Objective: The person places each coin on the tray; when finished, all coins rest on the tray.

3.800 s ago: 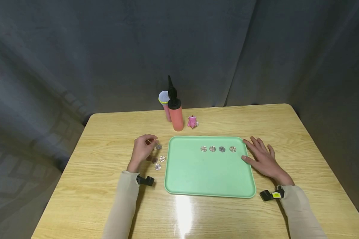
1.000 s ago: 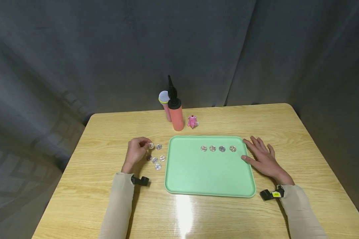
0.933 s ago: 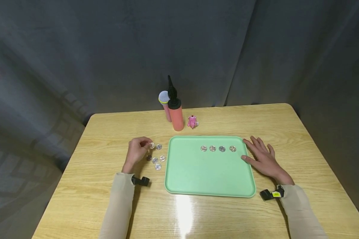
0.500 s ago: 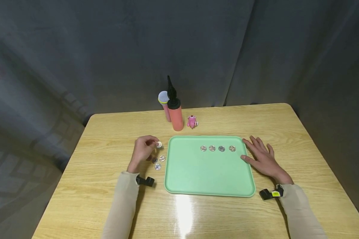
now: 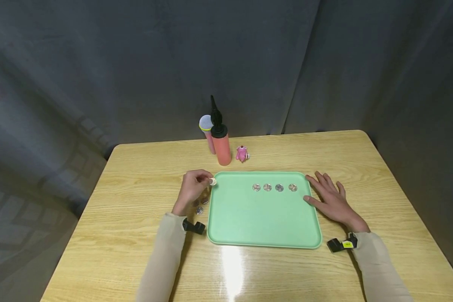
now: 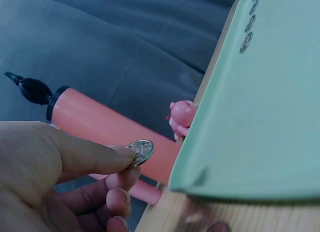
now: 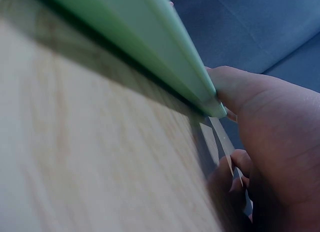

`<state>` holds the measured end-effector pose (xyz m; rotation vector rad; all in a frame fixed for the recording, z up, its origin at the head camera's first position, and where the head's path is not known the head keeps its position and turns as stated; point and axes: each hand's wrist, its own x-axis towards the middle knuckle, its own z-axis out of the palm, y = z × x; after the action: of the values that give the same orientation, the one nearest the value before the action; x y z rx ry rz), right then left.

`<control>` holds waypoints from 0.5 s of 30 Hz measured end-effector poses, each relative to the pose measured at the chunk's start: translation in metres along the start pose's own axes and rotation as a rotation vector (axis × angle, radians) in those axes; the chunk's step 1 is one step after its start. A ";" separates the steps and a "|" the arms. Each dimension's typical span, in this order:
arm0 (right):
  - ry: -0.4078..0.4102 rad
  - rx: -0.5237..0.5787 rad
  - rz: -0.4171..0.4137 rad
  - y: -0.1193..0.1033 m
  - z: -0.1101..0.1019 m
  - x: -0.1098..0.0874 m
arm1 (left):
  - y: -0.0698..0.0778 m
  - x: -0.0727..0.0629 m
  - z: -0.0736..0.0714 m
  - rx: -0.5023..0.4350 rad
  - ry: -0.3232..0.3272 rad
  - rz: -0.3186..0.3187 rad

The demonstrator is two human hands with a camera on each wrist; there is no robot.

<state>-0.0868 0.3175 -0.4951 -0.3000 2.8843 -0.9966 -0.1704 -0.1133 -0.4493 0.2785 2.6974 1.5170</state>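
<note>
Pinching one silver coin (image 6: pixel 141 152) between the thumb and a finger, the grip of the left hand (image 5: pixel 193 184) is closed firmly on it, and this coin is held up near the far left corner of the green tray (image 5: pixel 264 222). In the head view the coin overlaps the rim of the tray, but I cannot tell whether it is directly above it. The grip of the right hand (image 5: pixel 332 203) is relaxed, with the fingers spread and extended; its thumb touches the right rim of the tray, and the index finger reaches to the far right corner. On the tray, in its far part, four coins (image 5: pixel 267 187) lie flat in one row, set a little apart from each other. Under and beside the left hand, some loose coins (image 5: pixel 199 210) lie on the wooden surface (image 5: pixel 147 167), just left of the tray; they are partly hidden, so their exact number is not clear. Behind the tray stands a coral cylinder (image 5: pixel 222 150) with a black cap and a pointed black nozzle. A toy microphone (image 5: pixel 206 123) with a yellow ring is placed close behind it, partly covered by it. To the right of the cylinder is a small pink figure (image 5: pixel 242 154), near the far rim of the tray. A dark curtain (image 5: pixel 226 63) hangs behind the surface.
</note>
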 end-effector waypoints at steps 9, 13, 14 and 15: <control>0.003 0.002 0.002 0.001 0.001 0.000 | 0.005 0.004 0.017 -0.060 -0.021 -0.014; 0.008 0.007 -0.002 0.003 0.003 0.000 | 0.007 0.006 0.024 -0.057 -0.035 0.000; 0.007 0.007 -0.002 0.003 0.003 0.000 | 0.007 0.007 0.026 -0.049 -0.038 0.006; 0.009 0.006 -0.003 0.004 0.003 0.000 | 0.008 0.007 0.027 -0.045 -0.043 0.014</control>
<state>-0.0869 0.3186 -0.4996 -0.3005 2.8897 -1.0094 -0.1732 -0.0849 -0.4562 0.3257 2.6305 1.5540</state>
